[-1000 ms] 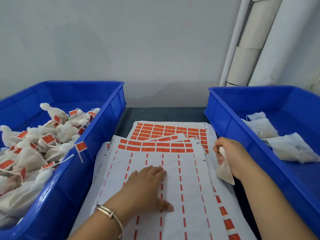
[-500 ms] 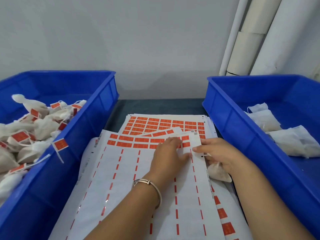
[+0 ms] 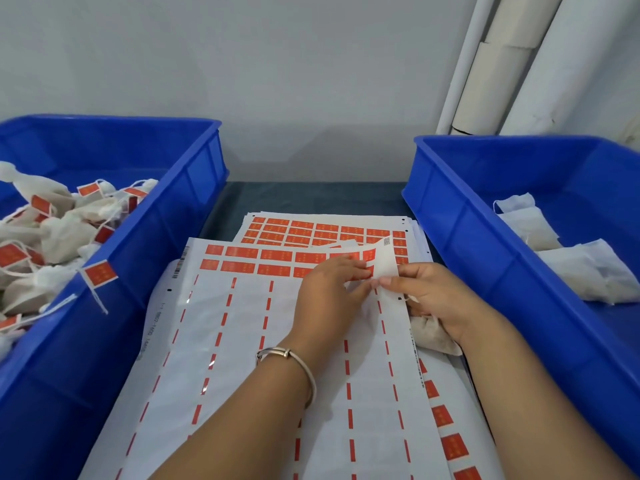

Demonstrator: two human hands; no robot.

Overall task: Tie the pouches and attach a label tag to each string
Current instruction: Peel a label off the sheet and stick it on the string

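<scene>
While the right hand (image 3: 434,299) bends up the label sheet (image 3: 263,341) corner, keeping a pouch (image 3: 433,336) tucked under its curled fingers, the left hand (image 3: 329,292) pinches at an orange label (image 3: 367,270), probably so it peels easier. The bins crowd both sides, so the only open room is toward the person.

Nothing here reads cleanly for you. The top label sheet (image 3: 263,341) has a line of small digits running up its left margin, too blurred to make out, with a barcode (image 3: 177,271) above it. A QR-type code (image 3: 387,241) sits on the lifted corner. The orange labels (image 3: 277,255) carry faint marks, illegible.
</scene>
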